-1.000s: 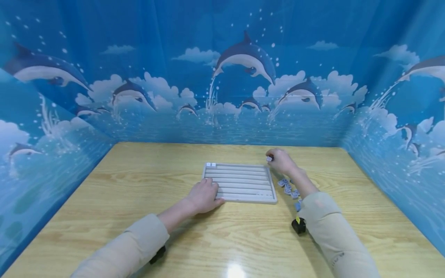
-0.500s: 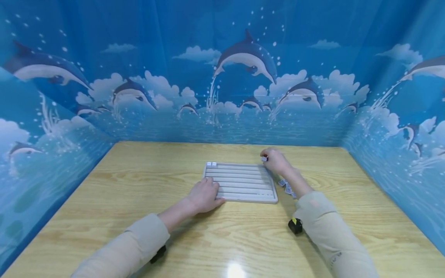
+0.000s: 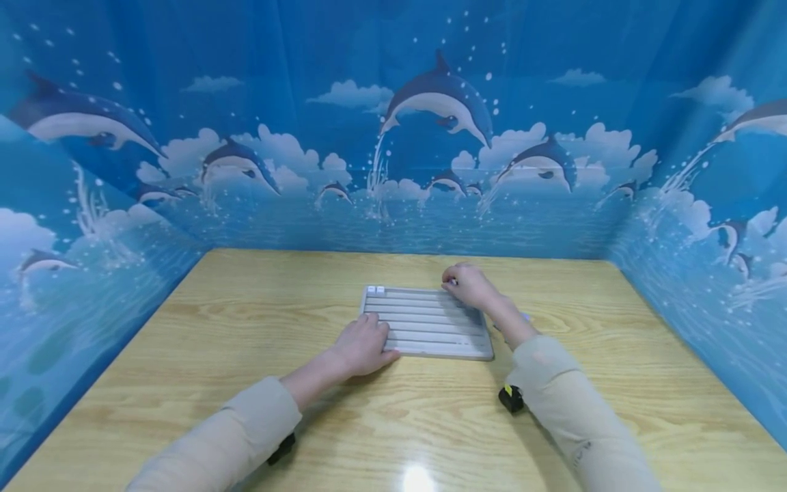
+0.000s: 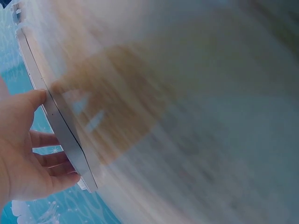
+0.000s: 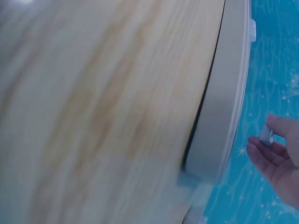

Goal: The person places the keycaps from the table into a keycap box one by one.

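A grey-white ridged tray [image 3: 430, 321] lies on the table, with two small white tiles [image 3: 376, 290] side by side in its back left corner. My left hand [image 3: 363, 345] holds the tray's front left corner; in the left wrist view its thumb is on one side of the corner and the fingers curl against the other. Over the tray's back right part is my right hand [image 3: 468, 285]. Between its thumb and fingers it pinches a small white tile [image 5: 266, 134], seen best in the right wrist view, mostly covered in the head view.
More loose tiles [image 3: 525, 316] lie right of the tray, largely hidden behind my right forearm. The wooden table [image 3: 258, 307] is bounded at the back and sides by a blue dolphin curtain [image 3: 307, 205]. A black wrist device [image 3: 512, 398] hangs under the right sleeve.
My right hand has moved left with the tile, from beside the tray's back right corner to over its back edge. Its forearm now covers most of the loose tiles. The left hand stays put.
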Tool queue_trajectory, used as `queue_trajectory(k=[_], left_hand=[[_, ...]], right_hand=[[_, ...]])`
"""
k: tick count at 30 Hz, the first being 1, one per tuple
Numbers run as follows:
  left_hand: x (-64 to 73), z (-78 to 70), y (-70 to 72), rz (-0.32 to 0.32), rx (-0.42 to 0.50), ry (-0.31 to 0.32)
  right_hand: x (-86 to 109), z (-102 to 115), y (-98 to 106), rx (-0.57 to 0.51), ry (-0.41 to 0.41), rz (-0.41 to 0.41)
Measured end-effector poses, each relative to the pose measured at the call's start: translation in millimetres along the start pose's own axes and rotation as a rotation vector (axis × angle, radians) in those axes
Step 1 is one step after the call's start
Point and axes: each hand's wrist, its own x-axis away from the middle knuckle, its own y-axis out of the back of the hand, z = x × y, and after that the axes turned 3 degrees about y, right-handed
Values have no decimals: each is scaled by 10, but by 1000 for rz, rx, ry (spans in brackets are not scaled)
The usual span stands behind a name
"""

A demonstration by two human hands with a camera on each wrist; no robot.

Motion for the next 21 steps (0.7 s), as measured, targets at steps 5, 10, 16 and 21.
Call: queue_trajectory(k=[5, 10, 16, 21], left_hand=[[-5, 1, 10, 3, 5, 6], [-8, 7, -6, -5, 2, 3], [-10, 13, -20, -8, -4, -5], [-16, 15, -29, -4, 1, -3]], right_hand=[[-102, 66, -39, 7, 38, 26], [-192, 221, -64, -10, -82, 76], [-295, 362, -110, 28, -71, 84], [-355, 432, -175, 34, -13, 66]])
